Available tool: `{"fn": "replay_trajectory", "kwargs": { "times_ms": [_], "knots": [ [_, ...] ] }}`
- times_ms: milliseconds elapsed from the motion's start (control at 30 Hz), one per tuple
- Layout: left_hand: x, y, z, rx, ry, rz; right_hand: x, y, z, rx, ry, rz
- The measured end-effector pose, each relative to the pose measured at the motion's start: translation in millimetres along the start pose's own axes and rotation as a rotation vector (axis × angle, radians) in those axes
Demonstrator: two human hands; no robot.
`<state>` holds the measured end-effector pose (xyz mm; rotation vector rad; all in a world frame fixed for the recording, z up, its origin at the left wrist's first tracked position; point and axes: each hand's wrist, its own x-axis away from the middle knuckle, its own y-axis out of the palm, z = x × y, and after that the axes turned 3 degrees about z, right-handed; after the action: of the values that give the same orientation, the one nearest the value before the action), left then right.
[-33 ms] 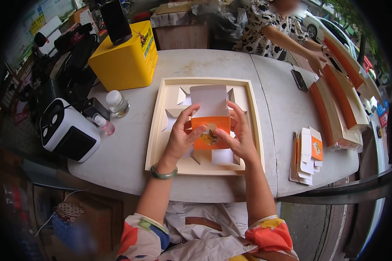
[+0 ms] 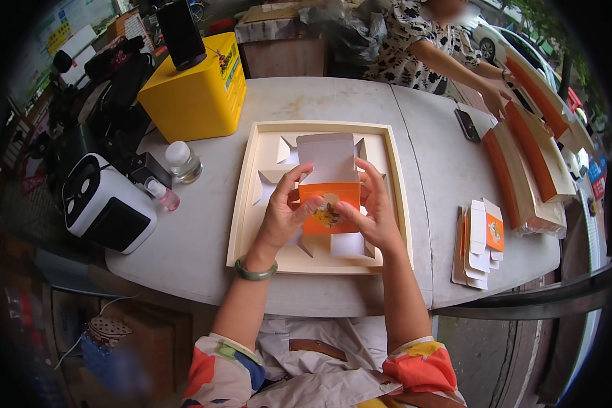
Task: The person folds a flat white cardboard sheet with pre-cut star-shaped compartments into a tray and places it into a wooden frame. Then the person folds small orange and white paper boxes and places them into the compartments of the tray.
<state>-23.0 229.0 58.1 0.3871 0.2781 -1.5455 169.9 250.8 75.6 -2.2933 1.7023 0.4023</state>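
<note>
Between my hands is a small orange paper box [image 2: 317,188] with a picture on its front, its white lid flap [image 2: 326,153] standing up. My left hand [image 2: 283,212] grips its left side, the thumb on the front. On the right side, my right hand [image 2: 375,214] holds it the same way, with fingers behind. Both hands are over a cream tray [image 2: 240,231] whose several cut-out openings have folded flaps. The box hides the middle of the tray. To the right lies a stack of flattened orange-and-white box blanks [image 2: 479,248].
A yellow drawer box [image 2: 190,95] stands back left, near a jar [image 2: 183,162], a pink bottle [image 2: 163,195] and a white-and-black device [image 2: 109,207]. On the right are a phone [image 2: 467,125] and long orange-edged bundles [image 2: 523,177], where another person's hands [image 2: 496,92] reach in.
</note>
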Motion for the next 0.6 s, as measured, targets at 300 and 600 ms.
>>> {"fn": "replay_trajectory", "kwargs": {
  "times_ms": [300,600],
  "knots": [
    [0.2,-1.0,-1.1,0.032,-0.047,-0.01,-0.1,0.8,-5.7,-0.003,0.037,0.005],
    [-0.8,0.3,6.2,0.122,-0.099,-0.026,0.5,1.2,-7.0,-0.036,0.046,-0.009]
  ]
}}
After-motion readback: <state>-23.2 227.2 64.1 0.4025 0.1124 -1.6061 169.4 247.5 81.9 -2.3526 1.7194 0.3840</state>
